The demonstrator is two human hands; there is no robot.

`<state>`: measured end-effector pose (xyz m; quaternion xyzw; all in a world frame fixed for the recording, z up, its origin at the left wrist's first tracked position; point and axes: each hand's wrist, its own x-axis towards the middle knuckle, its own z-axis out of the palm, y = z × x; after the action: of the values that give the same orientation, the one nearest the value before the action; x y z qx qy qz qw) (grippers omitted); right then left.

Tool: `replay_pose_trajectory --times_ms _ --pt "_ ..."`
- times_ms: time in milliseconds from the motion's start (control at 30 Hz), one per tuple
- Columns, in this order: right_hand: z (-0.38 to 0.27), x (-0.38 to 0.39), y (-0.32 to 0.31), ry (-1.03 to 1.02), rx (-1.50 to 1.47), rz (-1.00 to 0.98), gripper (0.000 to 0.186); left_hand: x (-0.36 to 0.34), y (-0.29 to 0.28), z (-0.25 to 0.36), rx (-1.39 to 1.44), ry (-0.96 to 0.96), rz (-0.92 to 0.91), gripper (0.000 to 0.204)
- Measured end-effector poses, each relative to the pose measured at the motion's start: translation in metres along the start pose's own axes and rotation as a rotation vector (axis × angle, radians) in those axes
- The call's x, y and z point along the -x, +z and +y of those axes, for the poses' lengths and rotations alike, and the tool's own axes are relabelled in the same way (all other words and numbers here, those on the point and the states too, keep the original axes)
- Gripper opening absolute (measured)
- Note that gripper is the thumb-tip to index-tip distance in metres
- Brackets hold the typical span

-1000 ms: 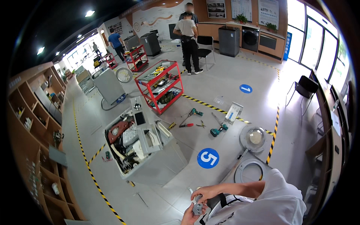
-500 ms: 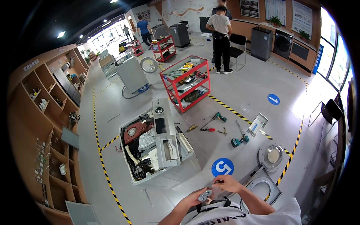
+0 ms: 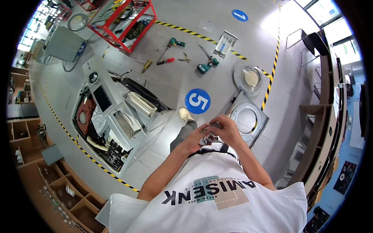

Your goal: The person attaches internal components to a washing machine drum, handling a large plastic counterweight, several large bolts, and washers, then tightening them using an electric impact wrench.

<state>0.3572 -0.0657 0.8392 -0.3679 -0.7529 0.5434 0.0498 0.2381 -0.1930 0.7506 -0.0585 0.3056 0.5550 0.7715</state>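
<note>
In front of my waist my two hands meet around a small grey part (image 3: 204,140) with rounded ends, its kind too small and covered to tell. My left hand (image 3: 190,141) wraps it from the left. My right hand (image 3: 228,132) bends its fingers over the top, with a dark grey piece (image 3: 216,126) at its fingertips. To the left stands an opened washing machine (image 3: 126,116), its control panel tilted and its inner parts bare. On the right a washer front panel (image 3: 259,118) with a round opening lies on the floor, beside a glass door (image 3: 250,79).
Two cordless drills (image 3: 206,66), red-handled pliers (image 3: 167,61) and other hand tools lie on the floor ahead. Beyond is a red tool cart (image 3: 128,42). A detergent drawer (image 3: 226,43) lies near the striped tape. Wooden shelves (image 3: 62,171) line the left.
The view has tipped downward and swung right. My hands have come closer together, and the right fingers now close over the dark piece at the grey part.
</note>
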Motion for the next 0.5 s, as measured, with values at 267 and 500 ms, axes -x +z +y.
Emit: replay_pose_trajectory --times_ms 267,500 --pt "-0.035 -0.081 -0.010 -0.106 -0.158 -0.013 0.040 -0.024 0.002 0.101 0.028 0.084 0.046 0.033" --pt "-0.087 -0.152 -0.022 -0.204 -0.010 0.062 0.030 -0.042 0.004 0.175 0.122 0.182 -0.026 0.025"
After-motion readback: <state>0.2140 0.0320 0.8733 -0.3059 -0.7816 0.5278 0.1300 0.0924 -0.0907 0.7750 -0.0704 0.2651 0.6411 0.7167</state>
